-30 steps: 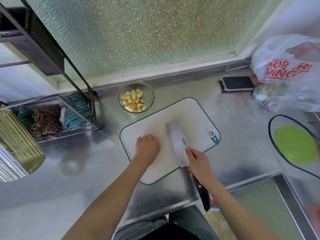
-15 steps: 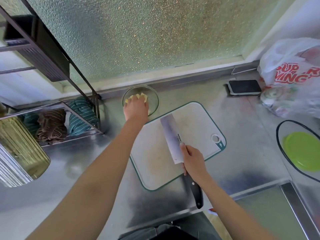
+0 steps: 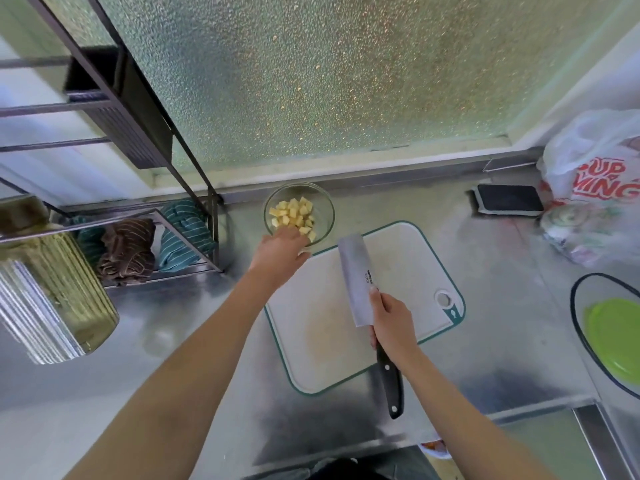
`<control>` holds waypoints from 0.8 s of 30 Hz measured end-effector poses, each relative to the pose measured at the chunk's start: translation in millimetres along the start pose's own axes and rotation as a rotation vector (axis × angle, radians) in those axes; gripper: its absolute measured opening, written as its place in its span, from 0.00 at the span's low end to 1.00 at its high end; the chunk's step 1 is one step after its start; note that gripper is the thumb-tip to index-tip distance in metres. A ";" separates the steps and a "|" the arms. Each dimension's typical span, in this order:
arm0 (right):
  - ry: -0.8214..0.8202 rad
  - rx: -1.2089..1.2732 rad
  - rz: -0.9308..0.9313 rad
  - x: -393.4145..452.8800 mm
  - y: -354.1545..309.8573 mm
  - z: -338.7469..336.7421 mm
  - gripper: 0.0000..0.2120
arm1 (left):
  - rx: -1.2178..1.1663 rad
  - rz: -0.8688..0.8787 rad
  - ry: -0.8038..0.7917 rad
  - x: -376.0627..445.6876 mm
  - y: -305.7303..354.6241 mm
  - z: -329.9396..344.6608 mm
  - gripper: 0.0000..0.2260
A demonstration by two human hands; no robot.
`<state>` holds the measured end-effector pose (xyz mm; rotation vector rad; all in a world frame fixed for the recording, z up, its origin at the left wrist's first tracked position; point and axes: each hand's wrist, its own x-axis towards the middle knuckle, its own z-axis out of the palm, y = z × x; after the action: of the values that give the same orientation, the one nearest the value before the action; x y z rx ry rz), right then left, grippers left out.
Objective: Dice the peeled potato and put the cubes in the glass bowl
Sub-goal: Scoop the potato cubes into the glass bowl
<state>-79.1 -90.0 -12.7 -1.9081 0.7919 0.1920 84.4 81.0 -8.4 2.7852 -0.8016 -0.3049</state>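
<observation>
The glass bowl (image 3: 322,202) stands on the steel counter behind the white cutting board (image 3: 398,258) and holds several yellow potato cubes (image 3: 294,214). My left hand (image 3: 280,252) hovers at the bowl's near rim with its fingers relaxed and nothing visible in it. My right hand (image 3: 391,322) grips the cleaver (image 3: 356,275) where blade meets black handle; the blade lies flat over the board, pointing away from me. No potato pieces show on the board.
A metal rack (image 3: 145,188) with folded cloths stands at the left, beside a ribbed gold container (image 3: 59,296). A phone (image 3: 509,199) and a plastic bag (image 3: 602,188) lie at the back right. A bowl with a green lid (image 3: 613,336) sits at the right edge.
My left hand went from the cutting board to the bowl, was over the cubes half a second ago, and has now drawn back to the near rim. The cleaver hand barely moved.
</observation>
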 end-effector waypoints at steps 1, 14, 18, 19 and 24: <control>0.001 0.004 -0.002 0.3 -0.1 1.1 0.22 | 0.004 -0.009 -0.014 0.2 0.8 -0.5 0.10; 0.023 -0.689 -0.173 31.9 19.1 -13.8 0.26 | 0.014 -0.221 0.104 -91.6 55.5 59.9 0.27; 0.031 -0.967 -0.322 39.4 22.5 -18.0 0.24 | -0.054 -0.452 0.058 -116.5 65.8 72.4 0.29; 0.024 -1.027 -0.350 41.3 22.8 -19.8 0.24 | -0.045 -0.460 0.063 -120.9 65.4 74.0 0.31; 0.073 -0.986 -0.398 51.5 21.4 -28.4 0.21 | 0.016 -0.378 0.005 -132.1 57.3 90.0 0.33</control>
<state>-58.1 -142.8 -39.1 -2.9678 0.3399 0.2981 -76.8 91.1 -60.6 2.9379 -0.2694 -0.3548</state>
